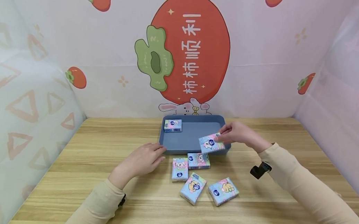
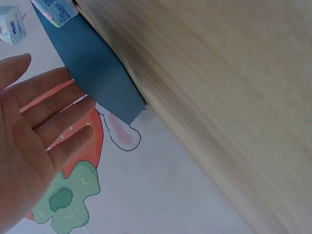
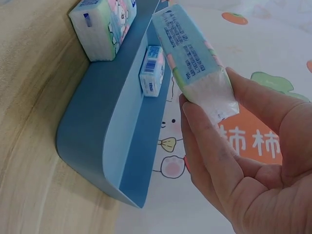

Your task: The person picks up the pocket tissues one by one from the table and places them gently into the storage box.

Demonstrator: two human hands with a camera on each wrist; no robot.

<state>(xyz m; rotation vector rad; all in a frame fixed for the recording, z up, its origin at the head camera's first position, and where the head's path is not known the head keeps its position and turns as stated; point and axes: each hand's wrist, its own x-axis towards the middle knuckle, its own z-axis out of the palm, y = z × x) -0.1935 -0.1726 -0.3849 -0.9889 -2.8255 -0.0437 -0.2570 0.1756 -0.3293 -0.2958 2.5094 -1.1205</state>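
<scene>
Your left hand (image 1: 145, 158): fingers extended, at the blue tray (image 1: 187, 137), near left corner. Your right hand (image 1: 235, 133): pinching one tissue pack (image 1: 210, 144) above the near right edge. Second pack (image 1: 173, 125): inside, far left. Four packs (image 1: 193, 188): table (image 1: 102, 148), near side.

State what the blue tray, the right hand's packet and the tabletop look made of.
Blue tray: probably matte plastic; smooth, even colour, rounded corners. Packet in the right hand: apparently thin, slightly shiny plastic film; crinkled, translucent end. Tabletop: wood or wood-look laminate; grain streaks show.
</scene>
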